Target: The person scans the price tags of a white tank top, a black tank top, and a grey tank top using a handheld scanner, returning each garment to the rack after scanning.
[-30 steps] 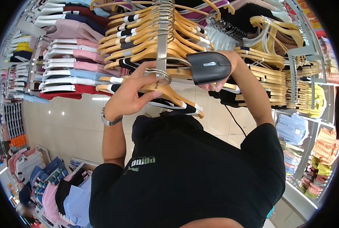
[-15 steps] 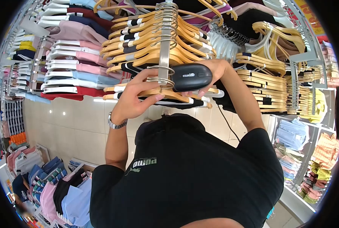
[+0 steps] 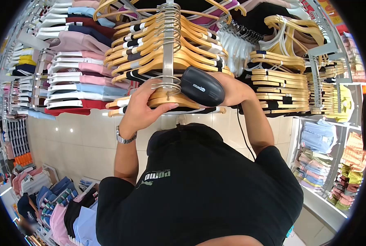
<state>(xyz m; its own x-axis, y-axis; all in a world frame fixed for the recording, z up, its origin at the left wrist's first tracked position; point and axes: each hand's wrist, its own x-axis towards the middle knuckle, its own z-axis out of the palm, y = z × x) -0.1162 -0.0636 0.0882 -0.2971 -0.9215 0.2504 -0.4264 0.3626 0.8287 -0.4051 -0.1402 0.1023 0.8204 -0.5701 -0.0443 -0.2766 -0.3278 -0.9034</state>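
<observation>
My left hand (image 3: 138,107), with a watch at the wrist, grips the front wooden hangers (image 3: 165,99) just below their hooks, thumb in front. Those hangers hang with dark and white garments at the near end of a metal rail (image 3: 168,61). Many more wooden hangers (image 3: 144,44) are lined up behind them. A black corded scanner (image 3: 202,86) is held in my right hand (image 3: 235,90), right beside the hooks. It slants down to the right, and most of my right fingers are hidden behind it.
White hangers with pink, blue and red garments (image 3: 88,92) hang at the left. More wooden hangers (image 3: 279,91) hang at the right. Folded clothes (image 3: 318,137) fill shelves at the lower right, with further stacks (image 3: 84,221) at the lower left. Floor tiles (image 3: 84,131) show below the racks.
The scanner has turned from nearly level to a downward slant, and my right hand has shifted lower. The front hangers have moved closer together, my left hand still on them.
</observation>
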